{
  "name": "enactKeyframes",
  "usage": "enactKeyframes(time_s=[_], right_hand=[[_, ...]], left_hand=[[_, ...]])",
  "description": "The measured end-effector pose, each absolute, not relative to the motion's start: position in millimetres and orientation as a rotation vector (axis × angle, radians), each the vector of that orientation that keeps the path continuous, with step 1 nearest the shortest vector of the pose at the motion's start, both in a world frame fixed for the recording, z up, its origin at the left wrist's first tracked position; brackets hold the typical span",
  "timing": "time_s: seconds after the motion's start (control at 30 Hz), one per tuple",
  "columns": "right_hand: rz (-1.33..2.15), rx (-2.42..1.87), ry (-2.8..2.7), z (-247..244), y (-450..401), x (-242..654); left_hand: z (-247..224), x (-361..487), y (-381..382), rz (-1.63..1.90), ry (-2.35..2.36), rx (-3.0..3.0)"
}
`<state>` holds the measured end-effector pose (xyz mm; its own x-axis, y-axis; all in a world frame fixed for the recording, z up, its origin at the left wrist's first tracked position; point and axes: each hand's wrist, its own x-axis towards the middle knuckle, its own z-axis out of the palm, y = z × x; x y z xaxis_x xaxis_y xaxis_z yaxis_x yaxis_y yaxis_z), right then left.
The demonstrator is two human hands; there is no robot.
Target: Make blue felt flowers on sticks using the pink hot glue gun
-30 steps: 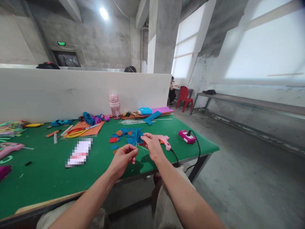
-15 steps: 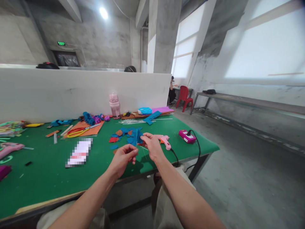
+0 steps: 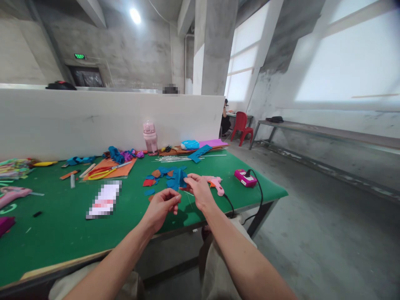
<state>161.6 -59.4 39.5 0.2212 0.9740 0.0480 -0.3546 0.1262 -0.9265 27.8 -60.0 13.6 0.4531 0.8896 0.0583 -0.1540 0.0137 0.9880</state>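
My right hand (image 3: 199,191) pinches a folded blue paper piece (image 3: 180,178) above the green table (image 3: 131,225). Just left of it and a little lower, my left hand (image 3: 164,207) is closed, thumb against forefinger, on what looks like a thin stem under the blue piece. Behind both hands lie scattered blue cutouts (image 3: 163,171), with a red piece (image 3: 149,183) and some brown ones among them. A pink glue gun (image 3: 218,185) lies right beside my right hand, partly hidden by it.
A magenta box (image 3: 245,178) with a black cable sits at the right. Scissors (image 3: 101,173) rest on orange sheets at the left. A pink bottle (image 3: 150,138) stands by the white partition (image 3: 93,121). Thin wires (image 3: 175,159) lie behind the cutouts. A person sits far back.
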Motion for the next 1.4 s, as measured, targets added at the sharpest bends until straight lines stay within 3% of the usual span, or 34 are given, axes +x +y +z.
enactKeyframes(time_s=[1.4], right_hand=[[1.147, -0.928, -0.797, 42.2, -62.6, 160.0]], left_hand=[[13.6, 27.9, -59.2, 0.940, 0.730, 1.309]])
